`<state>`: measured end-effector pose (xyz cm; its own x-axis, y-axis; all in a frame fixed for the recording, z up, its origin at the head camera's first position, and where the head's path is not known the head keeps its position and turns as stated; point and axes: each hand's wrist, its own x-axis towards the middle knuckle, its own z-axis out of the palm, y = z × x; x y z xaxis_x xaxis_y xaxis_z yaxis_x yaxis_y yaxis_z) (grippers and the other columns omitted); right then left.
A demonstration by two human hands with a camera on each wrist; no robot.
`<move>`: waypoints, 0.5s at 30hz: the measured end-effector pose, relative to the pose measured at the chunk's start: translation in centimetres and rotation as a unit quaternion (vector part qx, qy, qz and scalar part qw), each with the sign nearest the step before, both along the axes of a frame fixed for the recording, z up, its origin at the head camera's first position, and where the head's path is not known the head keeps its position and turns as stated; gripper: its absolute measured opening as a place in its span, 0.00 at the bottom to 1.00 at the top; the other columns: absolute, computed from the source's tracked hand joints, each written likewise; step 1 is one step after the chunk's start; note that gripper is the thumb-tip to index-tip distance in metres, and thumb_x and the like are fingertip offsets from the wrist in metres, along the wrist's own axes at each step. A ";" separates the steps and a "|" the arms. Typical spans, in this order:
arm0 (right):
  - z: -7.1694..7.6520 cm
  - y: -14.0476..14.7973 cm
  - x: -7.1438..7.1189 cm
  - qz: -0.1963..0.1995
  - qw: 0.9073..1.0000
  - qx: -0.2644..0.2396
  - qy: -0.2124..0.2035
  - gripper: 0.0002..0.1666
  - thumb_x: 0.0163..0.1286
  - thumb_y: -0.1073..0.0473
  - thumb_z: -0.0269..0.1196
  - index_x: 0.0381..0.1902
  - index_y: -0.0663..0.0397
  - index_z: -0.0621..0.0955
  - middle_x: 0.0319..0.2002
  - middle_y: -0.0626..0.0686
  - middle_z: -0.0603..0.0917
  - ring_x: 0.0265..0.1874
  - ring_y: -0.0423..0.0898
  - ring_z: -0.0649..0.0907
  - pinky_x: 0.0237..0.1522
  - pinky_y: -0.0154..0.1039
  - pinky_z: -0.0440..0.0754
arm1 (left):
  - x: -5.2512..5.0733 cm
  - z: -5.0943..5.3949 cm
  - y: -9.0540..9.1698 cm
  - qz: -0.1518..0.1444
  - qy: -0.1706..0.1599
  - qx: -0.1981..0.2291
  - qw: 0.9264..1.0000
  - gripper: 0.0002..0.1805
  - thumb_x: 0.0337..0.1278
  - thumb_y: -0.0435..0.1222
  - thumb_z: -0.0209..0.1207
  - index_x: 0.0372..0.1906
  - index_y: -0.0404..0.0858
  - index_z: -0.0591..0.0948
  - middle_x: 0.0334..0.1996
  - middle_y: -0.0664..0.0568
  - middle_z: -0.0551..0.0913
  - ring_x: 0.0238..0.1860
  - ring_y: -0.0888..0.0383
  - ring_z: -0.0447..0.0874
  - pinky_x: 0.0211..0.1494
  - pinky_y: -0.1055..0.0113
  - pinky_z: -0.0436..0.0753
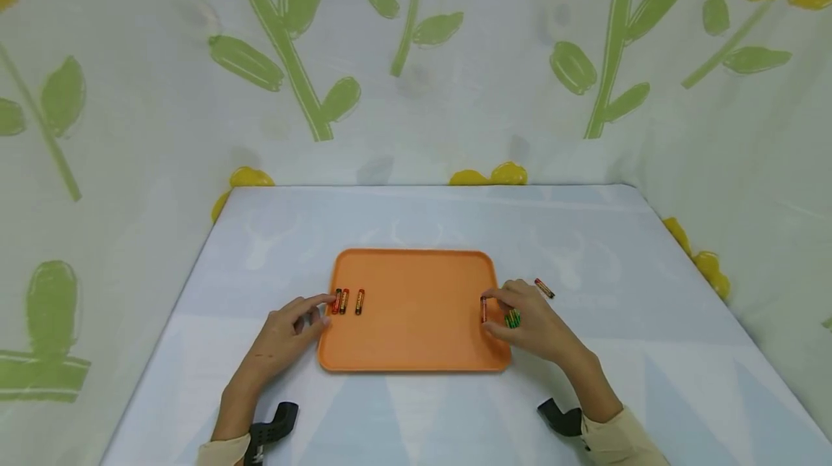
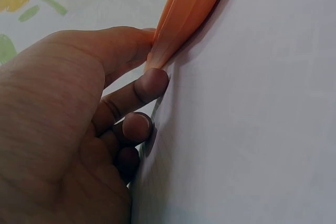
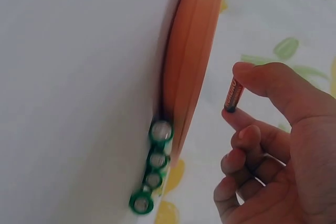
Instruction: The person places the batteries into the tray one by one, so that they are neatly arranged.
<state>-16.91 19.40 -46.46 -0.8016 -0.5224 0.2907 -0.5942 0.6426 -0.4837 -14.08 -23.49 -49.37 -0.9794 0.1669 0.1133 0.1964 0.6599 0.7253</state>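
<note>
My left hand is at the left rim of the orange tray, with its index fingertip by the leftmost battery. In the left wrist view, its thumb touches the tray rim; the other fingers bend loosely below. Three red-and-black batteries lie at the tray's left end, two close together and one slightly apart. At the tray's right end, my right hand pinches another red-and-black battery by its two ends between thumb and index finger. In the right wrist view this battery is clear of the tray.
Several green batteries sit in a row against the tray's right side, partly hidden by my right hand in the head view. One loose red-and-black battery lies on the table beyond that hand. A flower-patterned cloth hangs behind.
</note>
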 end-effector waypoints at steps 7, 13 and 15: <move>-0.1 -2.3 0.0 0.002 1.000 -0.001 -0.014 0.21 0.58 0.55 0.77 0.48 0.47 0.84 0.30 0.44 0.67 0.35 0.41 0.67 0.38 0.41 0.63 | 0.0 -0.3 0.0 -0.003 0.007 0.002 1.000 0.19 0.65 0.41 0.65 0.60 0.50 0.82 0.31 0.59 0.74 0.27 0.62 0.65 0.31 0.67 0.66; -0.5 -4.1 -0.2 0.022 1.000 -0.007 0.001 0.20 0.58 0.55 0.76 0.48 0.50 0.84 0.29 0.46 0.66 0.34 0.40 0.66 0.38 0.40 0.63 | 0.0 -0.3 0.0 -0.004 0.007 0.006 1.000 0.19 0.65 0.40 0.66 0.59 0.50 0.82 0.31 0.59 0.75 0.27 0.62 0.65 0.31 0.67 0.66; -0.6 -4.6 -0.3 0.030 0.999 -0.010 0.017 0.20 0.57 0.56 0.77 0.47 0.50 0.85 0.28 0.47 0.67 0.33 0.40 0.65 0.38 0.40 0.62 | 0.0 -0.3 -0.1 -0.003 0.006 0.005 1.000 0.18 0.65 0.39 0.66 0.59 0.49 0.82 0.31 0.59 0.74 0.27 0.62 0.65 0.31 0.67 0.66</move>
<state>-17.24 14.76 -47.07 -0.7580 -0.5635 0.3284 -0.6483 0.5958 -0.4741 -14.10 -23.57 -49.64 -0.9770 0.1714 0.1266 0.2088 0.6519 0.7290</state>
